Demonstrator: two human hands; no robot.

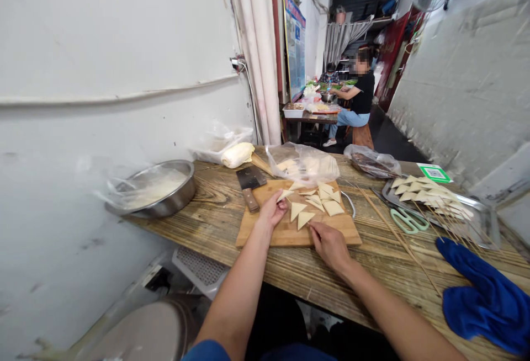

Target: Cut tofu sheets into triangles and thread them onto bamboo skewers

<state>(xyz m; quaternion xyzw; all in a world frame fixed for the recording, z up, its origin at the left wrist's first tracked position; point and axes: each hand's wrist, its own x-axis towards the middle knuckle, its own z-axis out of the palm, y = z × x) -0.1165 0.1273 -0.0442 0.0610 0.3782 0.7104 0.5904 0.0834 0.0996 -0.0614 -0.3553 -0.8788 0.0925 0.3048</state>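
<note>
My left hand (274, 210) is closed at the left of the wooden cutting board (273, 234), pinching a pale triangular slice (285, 195) that looks like tofu. My right hand (330, 244) is closed at the board's front edge, its fingertips on what appears to be the end of a thin skewer, mostly hidden. Two triangular slices (305, 219) stand in line just ahead of those fingertips, seemingly threaded on it. Further loose slices (325, 191) and a stacked square piece (333, 208) lie at the back right of the board. A cleaver (250, 198) rests over its left back corner.
Bare skewers (391, 226), green-handled scissors (408, 220) and a metal tray (484, 220) of skewered slices are on the right, near a blue cloth (476, 295). Plastic bags (306, 162) lie behind the board. A metal basin (174, 201) stands left. Two people sit farther back.
</note>
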